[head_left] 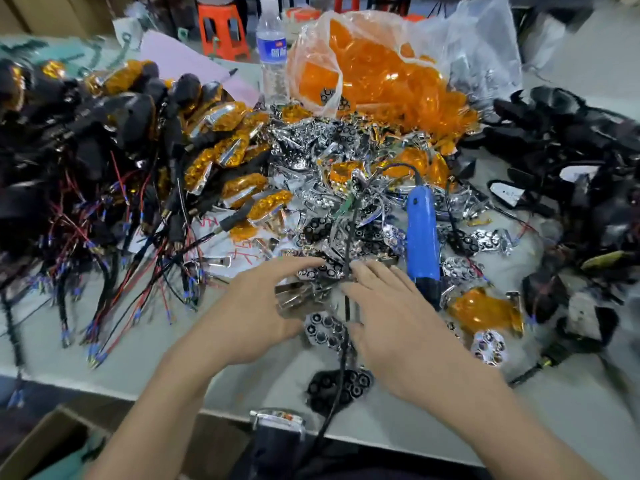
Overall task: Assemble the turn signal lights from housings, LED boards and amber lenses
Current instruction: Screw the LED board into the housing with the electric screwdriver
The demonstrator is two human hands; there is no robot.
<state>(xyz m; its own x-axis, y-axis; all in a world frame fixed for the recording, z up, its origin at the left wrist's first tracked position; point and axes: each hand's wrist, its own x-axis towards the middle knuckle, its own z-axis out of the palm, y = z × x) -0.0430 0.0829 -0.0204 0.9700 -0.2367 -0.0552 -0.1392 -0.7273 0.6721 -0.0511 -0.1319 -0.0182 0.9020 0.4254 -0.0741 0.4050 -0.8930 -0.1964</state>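
My left hand (pixel 259 306) and my right hand (pixel 394 317) reach side by side, fingers straight, into a heap of chrome reflector pieces (pixel 311 209) in the middle of the table. The left fingers lie over a chrome piece (pixel 294 299); whether the thumb grips it is hidden. A black wire (pixel 347 244) runs down between the two hands, touching the right hand's inner edge. A clear bag of amber lenses (pixel 374 74) stands behind the heap. Black housings (pixel 571 150) are piled at the right. Lights with amber lenses and wires (pixel 214 150) are piled at the left.
A blue hand tool (pixel 424 237) lies just right of my right hand. Further right rest a loose amber lens (pixel 485 310) and a chrome reflector (pixel 490 346). A black LED holder (pixel 339 386) sits near the table's front edge. A water bottle (pixel 273 53) stands at the back.
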